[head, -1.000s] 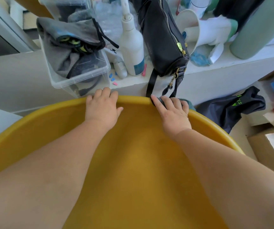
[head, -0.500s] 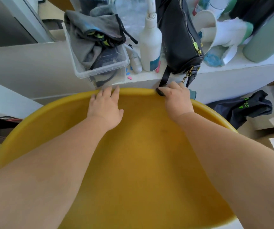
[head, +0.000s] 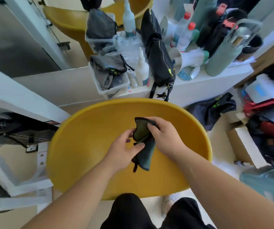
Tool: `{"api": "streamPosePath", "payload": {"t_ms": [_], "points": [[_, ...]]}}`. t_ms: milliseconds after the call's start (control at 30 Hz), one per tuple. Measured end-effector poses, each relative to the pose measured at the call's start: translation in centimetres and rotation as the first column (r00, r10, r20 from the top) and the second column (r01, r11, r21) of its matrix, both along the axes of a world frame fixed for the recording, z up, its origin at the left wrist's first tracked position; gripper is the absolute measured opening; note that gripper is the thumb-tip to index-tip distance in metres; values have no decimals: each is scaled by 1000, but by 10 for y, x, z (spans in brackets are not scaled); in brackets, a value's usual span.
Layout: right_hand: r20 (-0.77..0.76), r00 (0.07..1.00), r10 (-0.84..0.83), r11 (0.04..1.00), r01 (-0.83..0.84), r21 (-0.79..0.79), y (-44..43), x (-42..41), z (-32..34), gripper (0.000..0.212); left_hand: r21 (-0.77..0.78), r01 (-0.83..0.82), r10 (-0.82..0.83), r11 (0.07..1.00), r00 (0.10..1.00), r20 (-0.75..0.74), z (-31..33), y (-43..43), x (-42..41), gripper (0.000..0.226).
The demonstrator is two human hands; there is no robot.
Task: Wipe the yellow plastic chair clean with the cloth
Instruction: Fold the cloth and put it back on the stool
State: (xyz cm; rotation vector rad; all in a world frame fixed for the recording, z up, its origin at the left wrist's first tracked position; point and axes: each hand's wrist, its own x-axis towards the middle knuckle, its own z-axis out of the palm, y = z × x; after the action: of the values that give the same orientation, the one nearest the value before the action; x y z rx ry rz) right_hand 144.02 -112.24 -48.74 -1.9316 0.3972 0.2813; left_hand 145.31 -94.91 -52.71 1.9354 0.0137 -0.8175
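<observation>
Both hands have left the far rim of the yellow plastic chair (head: pixel 90 146) and come together over the middle of its seat, and the view now looks down from higher up. The cloth (head: pixel 145 158) hangs between them above the seat. The right hand (head: pixel 164 136) has its grip curled round the upper part, while the left hand (head: pixel 123 152) pinches the edge lower down between thumb and fingers. This reads as refolding or turning the cloth between passes, so wiping is paused rather than finished.

The seat shows no plain dirt, yet blur and glare make it hard to judge which parts are already clean. The chair's underside and legs are hidden, and arms and knees cover its near edge. Whether the cloth's lower tip touches the seat cannot be told. Behind, the crowded counter (head: pixel 199 86) carries a black bag (head: pixel 159 63).
</observation>
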Motion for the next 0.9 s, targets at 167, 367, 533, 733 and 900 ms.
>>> {"api": "streamPosePath", "payload": {"t_ms": [167, 367, 533, 733, 900], "points": [[-41, 999, -7, 982, 14, 190, 14, -39, 71, 30, -319, -35, -28, 947, 981, -193, 64, 11, -7, 40], [-57, 977, -205, 922, 213, 324, -15, -72, 111, 29, -174, 183, -188, 968, 982, -9, 93, -1, 7, 11], [-101, 955, -281, 953, 264, -152, -60, -103, 108, 20, -40, 237, -226, 971, 957, 184, 121, -41, 2, 12], [-101, 925, -367, 930, 363, -62, -95, -146, 121, 28, 5, 380, -366, 925, 888, 277, 146, -95, -30, 17], [-72, 811, -581, 742, 564, 363, -147, -189, 131, 33, 124, 580, -593, 805, 788, 165, 143, -139, -79, 35]]}}
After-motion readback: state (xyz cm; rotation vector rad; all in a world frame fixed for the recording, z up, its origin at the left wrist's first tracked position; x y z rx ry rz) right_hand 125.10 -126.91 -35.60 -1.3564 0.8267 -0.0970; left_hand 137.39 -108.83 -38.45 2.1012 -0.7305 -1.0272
